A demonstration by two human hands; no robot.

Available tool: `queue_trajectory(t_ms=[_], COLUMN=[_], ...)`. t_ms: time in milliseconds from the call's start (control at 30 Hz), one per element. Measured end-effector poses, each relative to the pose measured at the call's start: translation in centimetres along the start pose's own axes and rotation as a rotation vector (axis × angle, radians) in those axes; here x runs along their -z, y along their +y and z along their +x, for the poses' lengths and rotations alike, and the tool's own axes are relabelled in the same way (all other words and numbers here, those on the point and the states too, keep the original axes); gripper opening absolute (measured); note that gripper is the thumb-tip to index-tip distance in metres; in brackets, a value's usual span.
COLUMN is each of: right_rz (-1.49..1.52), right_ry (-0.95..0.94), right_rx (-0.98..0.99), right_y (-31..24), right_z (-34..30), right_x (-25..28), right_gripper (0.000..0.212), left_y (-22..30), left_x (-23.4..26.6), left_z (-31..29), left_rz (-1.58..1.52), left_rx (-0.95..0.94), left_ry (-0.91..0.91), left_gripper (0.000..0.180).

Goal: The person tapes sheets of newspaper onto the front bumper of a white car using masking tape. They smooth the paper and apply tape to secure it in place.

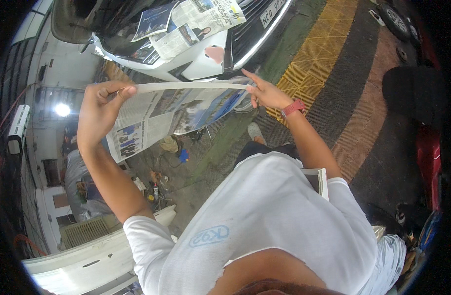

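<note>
A printed newspaper sheet (159, 115) is stretched between my hands, in front of the white car. Along its top edge runs a pale strip that looks like masking tape (191, 85). My left hand (100, 105) pinches the left end of the strip and sheet between thumb and bent fingers. At the other end my right hand (268, 93), with a red watch on the wrist, has its thumb against the strip. Its index finger points out past the edge, and the remaining fingers curl below. The sheet hangs down at an angle, its lower edge loose.
The white car's front (205, 64) has a pinkish patch near the headlight, and more newspapers (196, 29) lie on its hood. A long white car panel (77, 270) lies at lower left. Small tools and a blue item (184, 156) are on the floor. A wheel (395, 22) stands far right.
</note>
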State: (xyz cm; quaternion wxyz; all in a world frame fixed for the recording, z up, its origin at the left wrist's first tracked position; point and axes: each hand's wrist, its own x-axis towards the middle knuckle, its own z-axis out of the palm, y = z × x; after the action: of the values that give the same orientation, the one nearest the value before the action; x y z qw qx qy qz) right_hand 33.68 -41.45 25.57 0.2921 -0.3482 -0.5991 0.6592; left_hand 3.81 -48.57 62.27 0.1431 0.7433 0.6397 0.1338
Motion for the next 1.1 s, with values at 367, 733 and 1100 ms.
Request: queue_trajectory(t_ms=[367, 733, 1100], right_rz=[-0.030, -0.260, -0.964], right_ry=[-0.099, 0.083, 0.136], right_rx=[-0.035, 0.096, 0.435], right_y=[-1.6, -5.2, -10.1], right_z=[1.9, 0.7, -0.8], right_x=[-0.3, -1.2, -5.1], right_gripper=[0.030, 0.031, 0.023], left_y=[-0.3, -8.8, -4.2], left_x=[2.3, 0.8, -22.4], left_z=[-0.2, 0.2, 1.9], left_rz=[-0.002, 0.050, -0.118], left_rx=[-0.021, 0.131, -0.152], left_ry=[0.039, 0.329, -0.087], left_gripper=[0.026, 0.054, 0.026])
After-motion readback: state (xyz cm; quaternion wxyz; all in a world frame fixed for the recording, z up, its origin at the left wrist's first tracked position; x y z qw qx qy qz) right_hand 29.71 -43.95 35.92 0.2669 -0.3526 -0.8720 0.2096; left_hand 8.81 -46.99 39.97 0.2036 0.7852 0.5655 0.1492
